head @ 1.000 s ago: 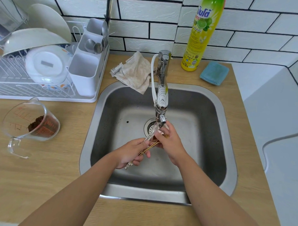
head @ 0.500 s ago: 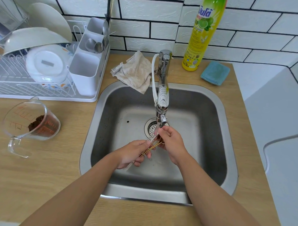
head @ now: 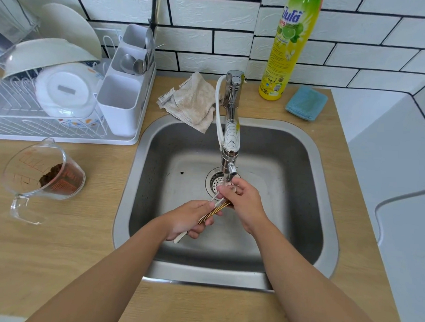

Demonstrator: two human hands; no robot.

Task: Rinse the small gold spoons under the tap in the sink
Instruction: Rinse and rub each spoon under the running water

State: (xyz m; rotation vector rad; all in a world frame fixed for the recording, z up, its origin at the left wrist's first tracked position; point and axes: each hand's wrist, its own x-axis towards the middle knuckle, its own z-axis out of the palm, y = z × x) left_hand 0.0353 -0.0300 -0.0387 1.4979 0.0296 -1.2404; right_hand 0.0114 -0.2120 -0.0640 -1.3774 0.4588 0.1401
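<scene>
Gold spoons (head: 215, 210), yellow bottle (head: 286, 50), blue sponge (head: 306, 103).

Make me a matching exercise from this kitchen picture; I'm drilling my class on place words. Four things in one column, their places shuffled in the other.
Things:
1. gold spoons
2. blue sponge
3. measuring jug
4. beige cloth

Places:
A. on the counter, left of the sink
B. right of the yellow dish soap bottle
C. gripped by the left hand and right hand under the tap
D. draped at the sink's back edge, left of the tap

Pairs: 1-C, 2-B, 3-A, 4-D
</scene>
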